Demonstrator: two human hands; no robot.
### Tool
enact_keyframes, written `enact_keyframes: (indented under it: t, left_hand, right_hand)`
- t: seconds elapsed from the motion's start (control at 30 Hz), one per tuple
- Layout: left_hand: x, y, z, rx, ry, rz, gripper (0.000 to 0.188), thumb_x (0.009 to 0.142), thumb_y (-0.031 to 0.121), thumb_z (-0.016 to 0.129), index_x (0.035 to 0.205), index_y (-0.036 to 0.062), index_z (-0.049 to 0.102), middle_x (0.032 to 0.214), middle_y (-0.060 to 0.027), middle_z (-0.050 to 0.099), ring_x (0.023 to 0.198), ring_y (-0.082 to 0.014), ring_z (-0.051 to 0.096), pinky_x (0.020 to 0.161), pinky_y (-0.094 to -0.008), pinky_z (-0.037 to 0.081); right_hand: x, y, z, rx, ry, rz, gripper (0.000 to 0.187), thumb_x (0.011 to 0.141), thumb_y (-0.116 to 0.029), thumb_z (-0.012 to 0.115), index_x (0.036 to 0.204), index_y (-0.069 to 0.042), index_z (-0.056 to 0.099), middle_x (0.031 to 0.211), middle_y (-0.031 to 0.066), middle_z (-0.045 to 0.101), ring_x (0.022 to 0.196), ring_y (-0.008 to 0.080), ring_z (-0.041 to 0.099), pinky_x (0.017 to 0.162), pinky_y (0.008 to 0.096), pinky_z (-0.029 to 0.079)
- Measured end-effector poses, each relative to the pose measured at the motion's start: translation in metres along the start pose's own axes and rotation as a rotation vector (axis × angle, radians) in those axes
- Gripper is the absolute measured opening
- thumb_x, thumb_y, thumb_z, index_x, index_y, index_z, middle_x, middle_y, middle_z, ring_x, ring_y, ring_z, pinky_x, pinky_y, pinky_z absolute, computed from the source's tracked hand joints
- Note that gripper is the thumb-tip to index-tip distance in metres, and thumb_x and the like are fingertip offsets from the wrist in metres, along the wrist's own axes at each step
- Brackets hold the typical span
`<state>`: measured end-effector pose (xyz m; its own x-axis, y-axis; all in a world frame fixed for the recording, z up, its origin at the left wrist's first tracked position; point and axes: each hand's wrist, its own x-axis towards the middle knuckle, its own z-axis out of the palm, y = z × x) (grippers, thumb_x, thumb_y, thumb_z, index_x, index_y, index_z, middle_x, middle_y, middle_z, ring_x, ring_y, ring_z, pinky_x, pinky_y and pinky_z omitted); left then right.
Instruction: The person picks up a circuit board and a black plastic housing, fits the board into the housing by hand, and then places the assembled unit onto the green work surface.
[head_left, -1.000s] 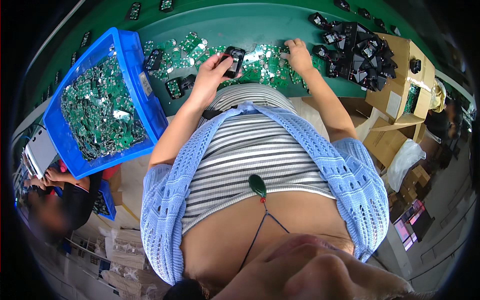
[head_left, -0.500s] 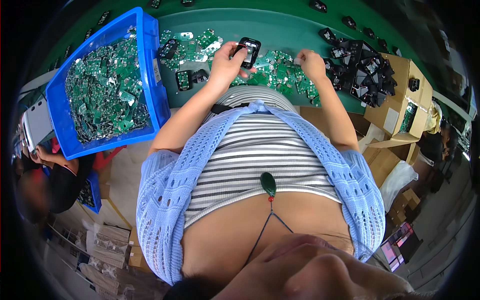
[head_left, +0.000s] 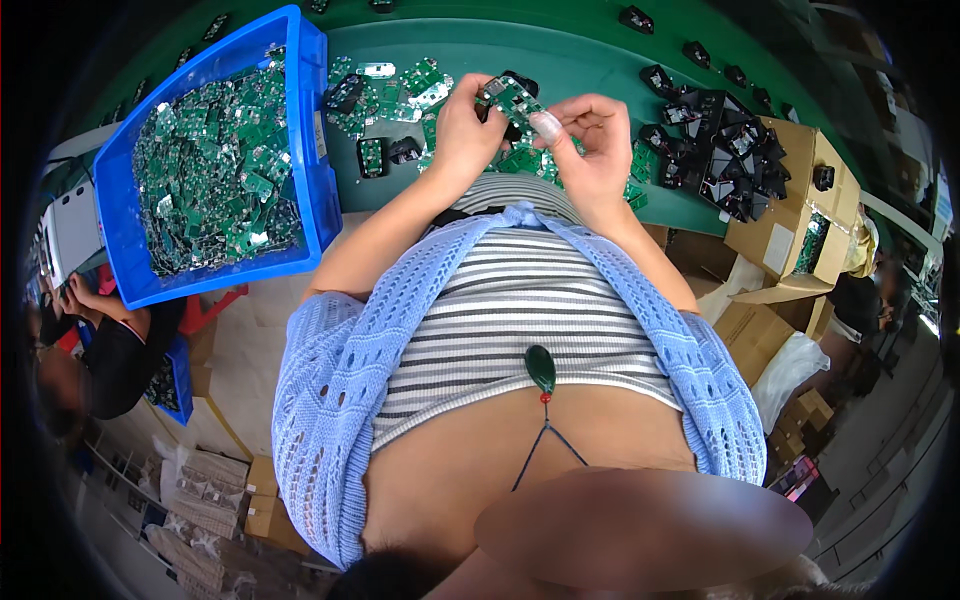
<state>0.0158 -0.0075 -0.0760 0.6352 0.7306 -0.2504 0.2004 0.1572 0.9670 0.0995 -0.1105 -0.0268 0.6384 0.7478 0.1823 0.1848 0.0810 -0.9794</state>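
My left hand [head_left: 465,138] is closed round a black plastic housing [head_left: 520,82], which is mostly hidden behind the board and fingers. Over the housing a green circuit board [head_left: 511,100] lies tilted. My right hand [head_left: 592,145] pinches the board's right end between thumb and fingers. A white wrap [head_left: 546,125] covers the tip of the right thumb. Whether the board touches the housing I cannot tell. Beneath both hands, loose green circuit boards [head_left: 525,160] are spread on the green tabletop [head_left: 560,60].
A blue bin [head_left: 313,150] full of green circuit boards stands at the left. Several black housings [head_left: 740,150] are heaped at the right, beside a cardboard box [head_left: 790,240]. Another housing with a board inside [head_left: 371,158] lies near the bin. Another person's hands [head_left: 85,297] show at far left.
My right hand has moved left to meet the left hand and now grips a circuit board. The housing in my left hand, facing up before, is now largely covered.
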Motion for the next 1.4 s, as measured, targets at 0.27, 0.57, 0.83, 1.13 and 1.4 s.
enact_keyframes:
  t: [0.27,0.57,0.83,1.13,1.4]
  left_hand:
    - [-0.008,0.011,-0.001,-0.078,0.012,0.074,0.018,0.08,0.003,0.053,0.097,-0.0032,0.05,0.08,-0.0095,0.058,0.056,-0.0124,0.059,0.044,-0.0259,0.05]
    - [-0.016,0.02,-0.013,-0.229,-0.197,-0.087,0.033,0.086,0.013,0.054,0.116,0.0018,0.05,0.086,-0.0049,0.057,0.071,-0.01,0.057,0.049,-0.0211,0.049]
    - [-0.019,0.033,-0.015,-0.255,-0.179,-0.021,0.03,0.086,0.012,0.052,0.116,0.0076,0.051,0.076,-0.0022,0.055,0.053,-0.0078,0.056,0.04,-0.0171,0.036]
    - [-0.019,0.034,-0.014,0.157,-0.031,0.458,0.029,0.078,0.004,0.061,0.106,0.0107,0.058,0.089,-0.0043,0.053,0.074,-0.0119,0.052,0.059,-0.0206,0.042]
    - [-0.019,0.044,-0.01,0.323,0.088,0.699,0.018,0.07,0.01,0.069,0.087,0.0133,0.065,0.086,-0.0039,0.048,0.059,-0.0149,0.051,0.049,-0.0266,0.044]
  right_hand:
    - [0.004,0.006,0.001,0.176,0.074,0.169,0.025,0.078,0.002,0.061,0.091,-0.001,0.04,0.078,0.0076,0.054,0.062,0.0102,0.056,0.054,0.0207,0.049]
    - [0.007,0.0,-0.006,-0.198,-0.018,0.134,0.021,0.078,-0.005,0.063,0.097,-0.004,0.052,0.077,0.0045,0.053,0.065,0.0078,0.053,0.051,0.02,0.045]
    - [0.016,0.005,-0.01,-0.435,-0.004,-0.197,0.012,0.073,-0.001,0.062,0.084,-0.005,0.062,0.077,0.0056,0.053,0.069,0.0167,0.052,0.055,0.0276,0.044]
    - [0.035,-0.025,-0.02,-0.833,-0.311,-0.43,0.016,0.065,0.004,0.057,0.079,-0.003,0.054,0.077,0.0071,0.051,0.075,0.0235,0.054,0.061,0.0333,0.047]
    - [0.04,-0.066,-0.011,-1.242,-0.524,-0.512,0.015,0.064,-0.005,0.057,0.078,-0.005,0.055,0.078,0.0056,0.05,0.077,0.0205,0.052,0.06,0.0302,0.047]
